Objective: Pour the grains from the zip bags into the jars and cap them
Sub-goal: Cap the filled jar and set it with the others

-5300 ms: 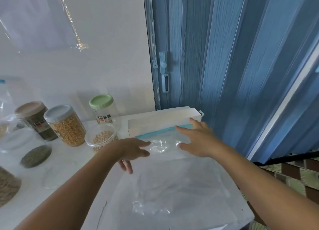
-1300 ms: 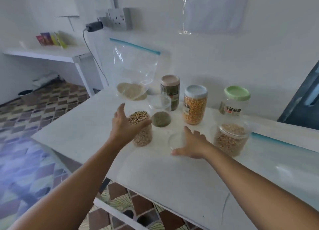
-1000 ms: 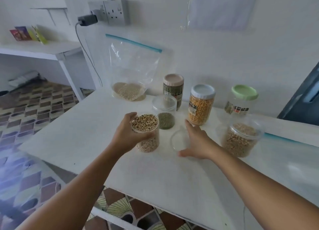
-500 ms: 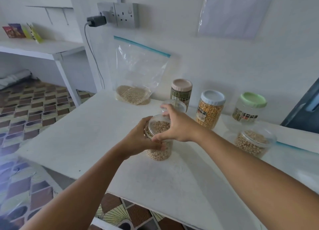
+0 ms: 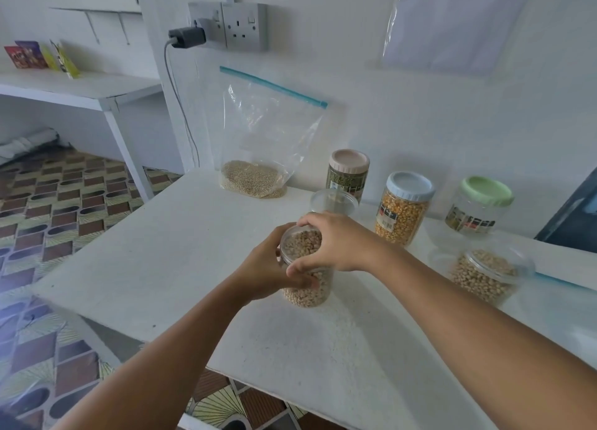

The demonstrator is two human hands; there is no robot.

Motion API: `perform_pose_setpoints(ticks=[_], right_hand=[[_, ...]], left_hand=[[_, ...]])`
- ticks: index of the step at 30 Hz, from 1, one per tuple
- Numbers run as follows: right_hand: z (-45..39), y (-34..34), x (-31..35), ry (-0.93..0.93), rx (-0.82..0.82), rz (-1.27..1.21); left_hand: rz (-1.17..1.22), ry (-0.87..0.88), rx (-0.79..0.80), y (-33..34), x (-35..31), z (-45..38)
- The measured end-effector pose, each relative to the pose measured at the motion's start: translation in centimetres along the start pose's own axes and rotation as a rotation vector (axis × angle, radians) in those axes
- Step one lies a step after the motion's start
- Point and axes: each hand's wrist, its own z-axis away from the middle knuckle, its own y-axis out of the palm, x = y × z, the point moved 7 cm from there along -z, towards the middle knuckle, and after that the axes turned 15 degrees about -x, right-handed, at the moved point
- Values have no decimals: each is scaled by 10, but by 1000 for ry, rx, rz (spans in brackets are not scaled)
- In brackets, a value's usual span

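Observation:
A clear jar of beige grains (image 5: 307, 292) stands on the white table (image 5: 181, 252). My left hand (image 5: 268, 268) grips its side. My right hand (image 5: 336, 242) holds a clear lid (image 5: 298, 245) on the jar's mouth, fingers curled round its rim. A zip bag (image 5: 258, 139) with pale grains in its bottom leans upright against the wall behind. A second clear jar of beige grains (image 5: 484, 274) stands at the right under a clear lid.
Behind my hands stand a clear-lidded jar (image 5: 334, 202), a pink-lidded jar (image 5: 349, 174), a blue-lidded corn jar (image 5: 403, 208) and a green-lidded jar (image 5: 481, 206). A wall socket with a plugged charger (image 5: 187, 37) is above. The table's front edge is near my forearms.
My left hand took hold of the grain jar and my right hand picked the clear lid off the table and set it on the jar's mouth.

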Motion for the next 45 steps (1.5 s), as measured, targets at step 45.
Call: perform_pose_setpoints(ticks=[45], right_hand=[[82, -84, -149, 205, -131, 253]], left_hand=[[-102, 14, -72, 167, -70, 8]])
